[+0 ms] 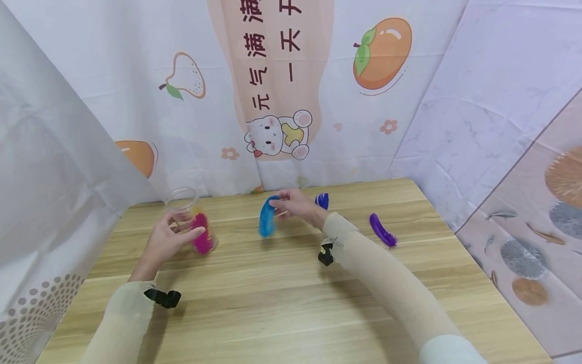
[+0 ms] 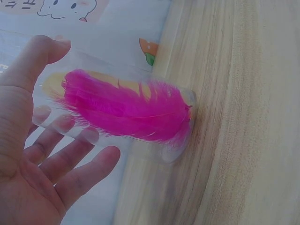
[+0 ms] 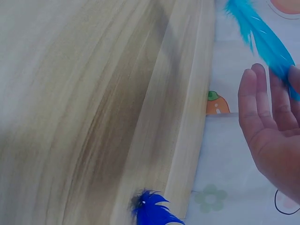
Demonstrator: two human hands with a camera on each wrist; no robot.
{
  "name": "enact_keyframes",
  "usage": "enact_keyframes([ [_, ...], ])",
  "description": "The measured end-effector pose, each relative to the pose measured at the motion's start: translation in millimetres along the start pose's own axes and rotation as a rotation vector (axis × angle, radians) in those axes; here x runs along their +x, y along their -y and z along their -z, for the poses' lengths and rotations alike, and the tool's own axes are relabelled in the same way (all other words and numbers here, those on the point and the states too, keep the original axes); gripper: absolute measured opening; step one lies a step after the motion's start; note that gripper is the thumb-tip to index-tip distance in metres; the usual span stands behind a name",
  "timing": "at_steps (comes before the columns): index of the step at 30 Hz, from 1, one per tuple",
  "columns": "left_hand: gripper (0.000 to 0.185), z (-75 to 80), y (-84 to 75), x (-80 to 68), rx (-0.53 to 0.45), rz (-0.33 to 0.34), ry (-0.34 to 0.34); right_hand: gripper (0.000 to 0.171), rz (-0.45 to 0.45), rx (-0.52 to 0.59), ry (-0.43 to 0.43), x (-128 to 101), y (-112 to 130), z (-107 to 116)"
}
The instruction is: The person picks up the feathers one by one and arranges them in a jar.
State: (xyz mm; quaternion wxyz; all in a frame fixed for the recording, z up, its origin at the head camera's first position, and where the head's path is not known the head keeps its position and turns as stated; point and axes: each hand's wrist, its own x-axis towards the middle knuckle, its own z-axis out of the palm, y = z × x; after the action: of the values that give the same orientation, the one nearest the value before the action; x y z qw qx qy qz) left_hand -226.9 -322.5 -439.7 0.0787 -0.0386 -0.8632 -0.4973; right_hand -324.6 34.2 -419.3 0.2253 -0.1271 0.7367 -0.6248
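Note:
On the left, a clear plastic jar [image 1: 183, 201] stands slightly tilted, holding a magenta feather [image 1: 201, 235] and a yellow-orange feather [image 2: 54, 86] behind it. My left hand [image 1: 169, 240] grips the jar's side, its thumb in front and fingers behind the clear wall. Further right, my right hand [image 1: 294, 206] pinches a light-blue feather [image 1: 267, 217] by its quill end between thumb and fingers. The feather hangs above the table, its fluffy tip pointing down. A dark-blue feather [image 1: 322, 200] lies past the right wrist, partly hidden by the arm in the head view.
A purple feather [image 1: 383, 230] lies farther right on the wood-grain table [image 1: 273, 303]. A printed cloth [image 1: 282, 101] with fruit pictures hangs along the table's back edge, and more cloth closes in both sides.

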Motion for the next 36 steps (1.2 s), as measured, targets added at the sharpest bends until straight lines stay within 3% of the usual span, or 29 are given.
enact_keyframes([
  [16,0.065,0.8,2.3,-0.3,-0.002,-0.012,-0.003,0.021,0.009,-0.014,0.026,0.0,12.1,-3.2],
  [30,0.066,1.4,0.9,3.3,0.006,-0.001,-0.001,0.021,0.079,-0.039,0.066,-9.2,36.5,-19.2],
  [36,0.068,1.6,-0.5,0.0,-0.006,0.001,0.002,0.018,0.074,0.031,0.082,-9.8,47.7,-29.8],
])
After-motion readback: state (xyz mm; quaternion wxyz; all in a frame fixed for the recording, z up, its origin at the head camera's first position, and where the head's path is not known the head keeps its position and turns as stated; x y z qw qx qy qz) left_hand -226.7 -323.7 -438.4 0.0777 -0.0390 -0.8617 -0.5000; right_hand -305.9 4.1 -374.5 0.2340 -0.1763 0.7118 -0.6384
